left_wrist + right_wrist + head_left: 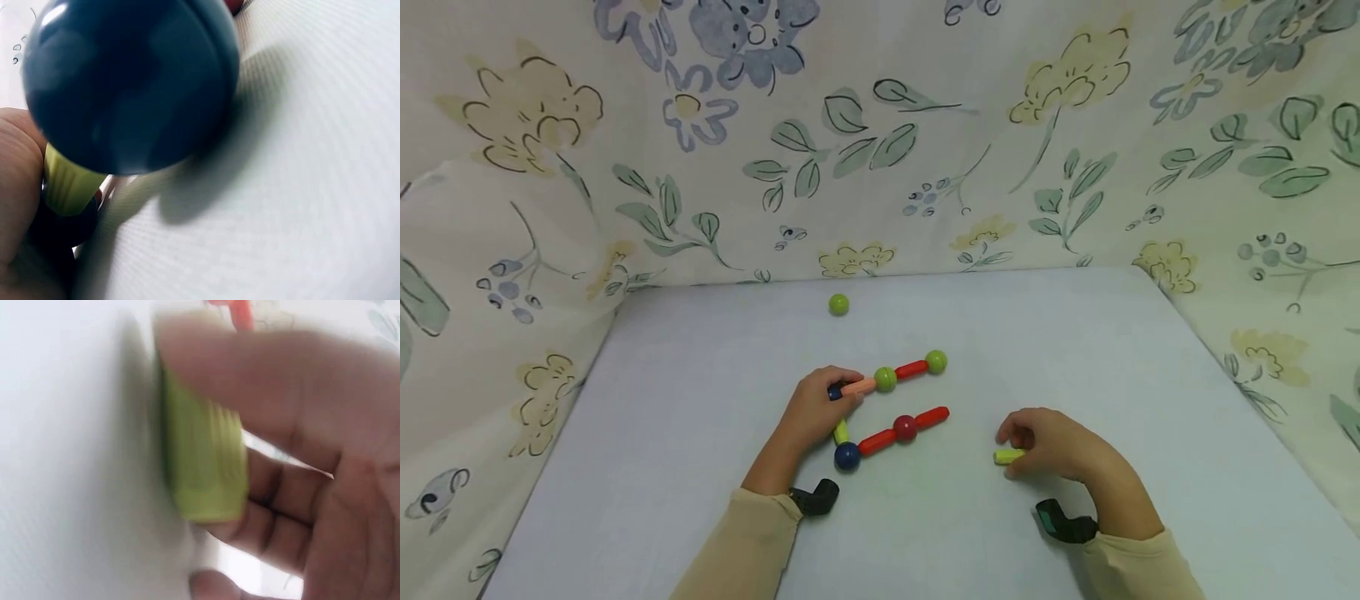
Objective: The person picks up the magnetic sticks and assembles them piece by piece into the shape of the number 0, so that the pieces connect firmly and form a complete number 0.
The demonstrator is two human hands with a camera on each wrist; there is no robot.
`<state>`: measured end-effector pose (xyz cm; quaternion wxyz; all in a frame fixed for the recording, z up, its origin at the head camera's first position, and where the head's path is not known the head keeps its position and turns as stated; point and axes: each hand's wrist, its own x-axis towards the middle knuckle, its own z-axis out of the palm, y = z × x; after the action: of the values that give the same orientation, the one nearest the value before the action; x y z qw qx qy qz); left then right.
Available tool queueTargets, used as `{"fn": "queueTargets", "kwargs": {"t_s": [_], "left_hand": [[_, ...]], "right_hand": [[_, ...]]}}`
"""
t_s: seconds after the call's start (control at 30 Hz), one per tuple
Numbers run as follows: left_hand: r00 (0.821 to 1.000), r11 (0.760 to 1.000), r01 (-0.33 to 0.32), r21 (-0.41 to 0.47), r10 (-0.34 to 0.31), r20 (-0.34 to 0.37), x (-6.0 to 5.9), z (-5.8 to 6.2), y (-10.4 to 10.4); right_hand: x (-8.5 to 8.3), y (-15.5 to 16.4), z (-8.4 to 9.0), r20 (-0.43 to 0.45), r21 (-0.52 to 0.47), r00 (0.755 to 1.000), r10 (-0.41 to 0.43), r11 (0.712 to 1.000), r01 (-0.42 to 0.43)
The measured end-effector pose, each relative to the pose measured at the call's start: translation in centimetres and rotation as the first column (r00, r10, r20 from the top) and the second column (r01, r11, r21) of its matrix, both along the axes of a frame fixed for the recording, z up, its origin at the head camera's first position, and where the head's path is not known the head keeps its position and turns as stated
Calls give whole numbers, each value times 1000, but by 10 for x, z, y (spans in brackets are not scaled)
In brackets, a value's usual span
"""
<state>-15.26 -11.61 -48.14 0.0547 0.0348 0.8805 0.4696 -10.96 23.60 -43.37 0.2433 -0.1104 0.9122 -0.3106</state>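
Observation:
My left hand [820, 404] holds the far dark blue ball [835, 392] of a ball-and-stick chain, its thumb beside a peach stick [859, 387]. From that ball the chain runs right through a green ball [885, 380], a red stick [912, 370] and another green ball [936, 361]. A yellow-green stick [841, 432] leads toward the near dark blue ball [131, 87], large in the left wrist view. Red sticks [877, 442] and a red ball [906, 428] extend from it. My right hand [1060, 446] pinches a short ridged yellow-green stick [206, 456] close over the table.
A loose green ball [838, 304] lies near the back of the white table [700, 350]. Flowered cloth [880, 167] hangs behind the table and along both sides.

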Motion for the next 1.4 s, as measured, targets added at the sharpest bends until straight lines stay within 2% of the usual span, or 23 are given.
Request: {"fn": "queueTargets", "kwargs": {"t_s": [0.13,0.33,0.63,0.83,0.97,1.2,1.4], "left_hand": [[1000,1000,0,-2,0,9,0,-1,-1],[1000,1000,5,4,-5,13,-1,-3,-1],[1000,1000,11,17,-11,8,-1,-7,1],[1000,1000,2,14,-3,5,-1,-5,1],[1000,1000,1,9,-1,7,-1,-4,0],[1000,1000,4,-3,-4,1,0,-4,1],[1000,1000,11,-2,-11,-13,-1,-3,1]], "right_hand": [[-3,-7,-2,-51,36,999,-14,999,16],[-19,-21,-1,-57,123,995,-78,989,84],[-56,-48,-1,-128,144,977,-172,971,190],[-69,-65,-2,-195,153,961,-197,962,228],[-71,-68,-9,-195,110,954,-229,961,253],[-68,-66,-21,-115,-72,938,-326,945,320],[-71,-66,-27,-106,-109,933,-345,936,334]]}}
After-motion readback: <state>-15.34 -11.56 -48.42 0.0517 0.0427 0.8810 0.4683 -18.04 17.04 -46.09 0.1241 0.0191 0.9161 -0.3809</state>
